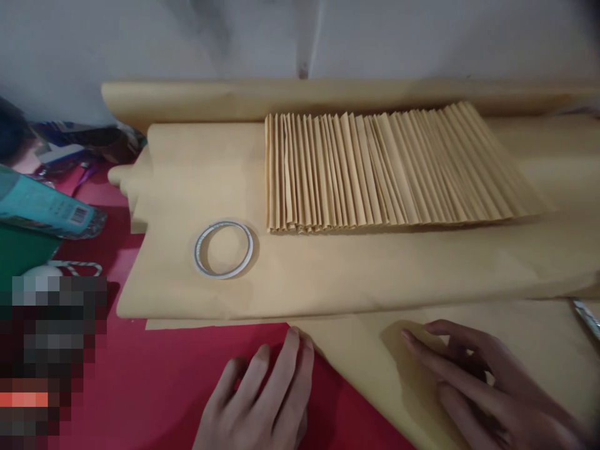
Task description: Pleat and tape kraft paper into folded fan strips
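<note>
My left hand [265, 394] rests palm down on the red tabletop [140, 381], its fingers spread. Its fingertips touch or lie close to the slanting edge of a brown kraft paper sheet [356, 350]. To the right, my right hand [482, 381] is over the same sheet, fingers apart and loosely bent, with nothing visible in them. Beyond both hands, a roll of double-sided tape [199, 256] lies flat on a larger folded layer of kraft paper [328, 275]. Behind and right of the tape sits an accordion-pleated piece of kraft paper [375, 169].
A rolled kraft paper edge [197, 100] runs along the wall [398, 37]. At the left are a teal package [42, 200], a white looped cord [89, 269] and a heap of small items [70, 150]. The lower left corner is pixelated. Another object [585, 319] shows at the right edge.
</note>
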Motion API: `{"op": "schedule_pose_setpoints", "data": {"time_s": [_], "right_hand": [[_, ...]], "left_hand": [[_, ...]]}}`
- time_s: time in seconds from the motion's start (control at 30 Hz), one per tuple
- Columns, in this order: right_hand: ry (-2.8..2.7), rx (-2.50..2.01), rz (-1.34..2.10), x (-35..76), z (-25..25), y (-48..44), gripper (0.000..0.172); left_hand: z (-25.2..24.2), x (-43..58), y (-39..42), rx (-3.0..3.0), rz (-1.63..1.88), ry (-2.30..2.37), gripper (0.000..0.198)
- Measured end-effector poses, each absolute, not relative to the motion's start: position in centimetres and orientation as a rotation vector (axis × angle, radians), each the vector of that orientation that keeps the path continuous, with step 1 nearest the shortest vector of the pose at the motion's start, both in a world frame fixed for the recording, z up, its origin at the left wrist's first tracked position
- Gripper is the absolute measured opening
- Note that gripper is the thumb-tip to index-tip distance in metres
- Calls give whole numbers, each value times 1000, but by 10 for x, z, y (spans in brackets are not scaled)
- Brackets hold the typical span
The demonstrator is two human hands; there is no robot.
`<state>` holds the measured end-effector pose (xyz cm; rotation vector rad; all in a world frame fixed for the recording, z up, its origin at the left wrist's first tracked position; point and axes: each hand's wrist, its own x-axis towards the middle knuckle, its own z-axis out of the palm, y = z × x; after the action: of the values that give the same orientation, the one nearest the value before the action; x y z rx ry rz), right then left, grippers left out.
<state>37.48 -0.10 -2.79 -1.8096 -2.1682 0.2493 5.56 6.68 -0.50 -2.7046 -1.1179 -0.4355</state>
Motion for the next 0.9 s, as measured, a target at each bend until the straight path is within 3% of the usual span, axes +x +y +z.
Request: {"op": "schedule_pose_setpoints", "data": {"time_s": [0.9], "right_hand": [[-2162,-1846,325,379,-30,-4,38]], "left_hand": [[-3,58,65,-2678,-427,-1119,36]]}}
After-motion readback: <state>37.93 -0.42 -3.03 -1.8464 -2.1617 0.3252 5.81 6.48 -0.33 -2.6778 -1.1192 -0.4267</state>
